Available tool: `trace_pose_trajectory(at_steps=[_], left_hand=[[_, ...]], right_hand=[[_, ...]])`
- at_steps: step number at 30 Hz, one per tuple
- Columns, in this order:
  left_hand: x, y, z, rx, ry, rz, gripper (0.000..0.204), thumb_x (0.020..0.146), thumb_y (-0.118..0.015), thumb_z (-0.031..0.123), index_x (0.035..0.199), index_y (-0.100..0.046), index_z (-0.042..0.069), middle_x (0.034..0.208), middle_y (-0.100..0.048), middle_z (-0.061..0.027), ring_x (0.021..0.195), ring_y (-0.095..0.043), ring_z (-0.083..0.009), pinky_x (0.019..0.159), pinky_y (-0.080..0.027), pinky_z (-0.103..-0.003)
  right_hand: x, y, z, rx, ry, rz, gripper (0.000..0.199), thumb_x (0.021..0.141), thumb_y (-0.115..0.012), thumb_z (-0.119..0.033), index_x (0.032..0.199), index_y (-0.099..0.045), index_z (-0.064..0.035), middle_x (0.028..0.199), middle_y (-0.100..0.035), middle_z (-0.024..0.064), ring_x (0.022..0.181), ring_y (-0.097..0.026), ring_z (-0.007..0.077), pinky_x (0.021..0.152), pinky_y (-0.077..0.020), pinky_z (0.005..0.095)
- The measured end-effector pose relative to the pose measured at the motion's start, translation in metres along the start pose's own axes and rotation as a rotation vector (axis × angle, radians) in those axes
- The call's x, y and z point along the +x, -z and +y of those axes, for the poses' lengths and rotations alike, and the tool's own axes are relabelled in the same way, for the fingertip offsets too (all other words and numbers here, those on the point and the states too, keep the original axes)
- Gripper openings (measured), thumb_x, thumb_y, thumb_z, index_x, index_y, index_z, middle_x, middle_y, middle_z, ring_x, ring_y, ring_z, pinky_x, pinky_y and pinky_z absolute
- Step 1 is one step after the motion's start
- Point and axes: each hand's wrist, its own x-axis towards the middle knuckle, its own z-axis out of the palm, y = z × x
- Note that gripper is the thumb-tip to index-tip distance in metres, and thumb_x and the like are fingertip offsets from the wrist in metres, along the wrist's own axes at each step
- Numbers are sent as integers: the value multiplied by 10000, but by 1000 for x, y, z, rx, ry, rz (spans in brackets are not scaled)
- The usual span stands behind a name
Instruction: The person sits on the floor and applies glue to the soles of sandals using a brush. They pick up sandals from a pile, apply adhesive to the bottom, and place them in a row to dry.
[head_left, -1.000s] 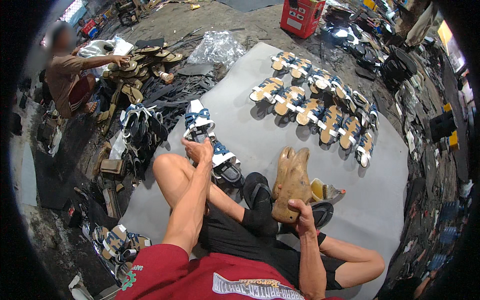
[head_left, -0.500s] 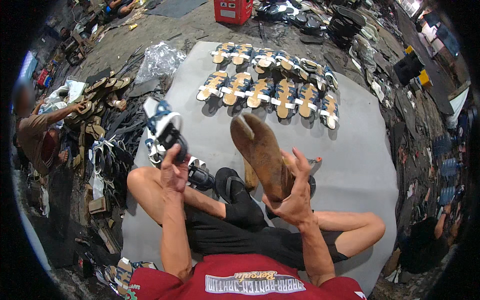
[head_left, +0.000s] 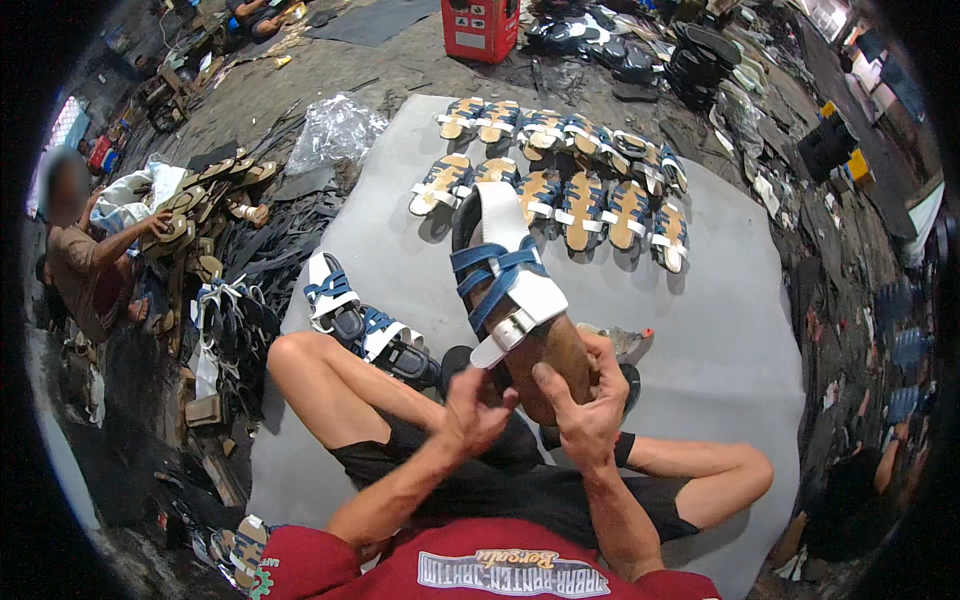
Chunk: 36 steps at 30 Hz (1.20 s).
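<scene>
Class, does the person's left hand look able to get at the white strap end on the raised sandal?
Probably yes: the left hand appears empty, just below the white strap end, with nothing visible between.

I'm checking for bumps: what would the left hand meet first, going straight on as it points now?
Probably the brown foot form held in the right hand, though a white sandal strap is close and depth is unclear.
</scene>
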Motion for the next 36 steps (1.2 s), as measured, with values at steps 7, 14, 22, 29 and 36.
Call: trace_pose_trajectory(at_steps=[7,14,22,29,36], left_hand=[[5,42,-8,-1108,-244,77,1028,959,-722,558,1653,-228,-16,1661,-365,-215,1536,-386,-335,1245,-357,-458],[-4,26,-11,-1248,-4,344,660,1042,-535,476,1464,-509,-31,1400,-620,-215,1193,-690,-311,1017,-587,-447],[-4,41,-16,-1329,139,548,465,1045,-535,400,1363,-617,72,1257,-680,-94,1170,-659,-229,1051,-540,-398],[0,40,-12,-1271,77,600,507,1050,-569,398,1431,-586,65,1326,-670,-81,1242,-635,-255,1122,-482,-412],[-19,19,-53,-1186,-203,242,1135,928,-693,673,1701,-96,96,1648,-368,-172,1488,-425,-346,1232,-358,-510]], right_hand=[[-16,-22,4,95,-69,-65,510,886,-860,-80,1318,-619,44,1184,-725,137,1066,-710,183,938,-575,287],[-25,-72,37,-215,205,14,602,872,-793,-46,1363,-446,-7,1457,-489,240,1431,-499,328,1160,-445,419],[5,-129,46,187,43,-75,708,893,-724,48,1485,-351,-65,1542,-413,211,1346,-584,359,1127,-509,464],[31,-113,74,266,-24,-33,664,931,-744,-1,1472,-367,-82,1538,-433,189,1314,-590,291,1102,-533,430],[-1,-20,92,733,-680,-186,548,1045,-682,-237,1475,-354,-152,1340,-610,142,1251,-609,233,1007,-549,381]])
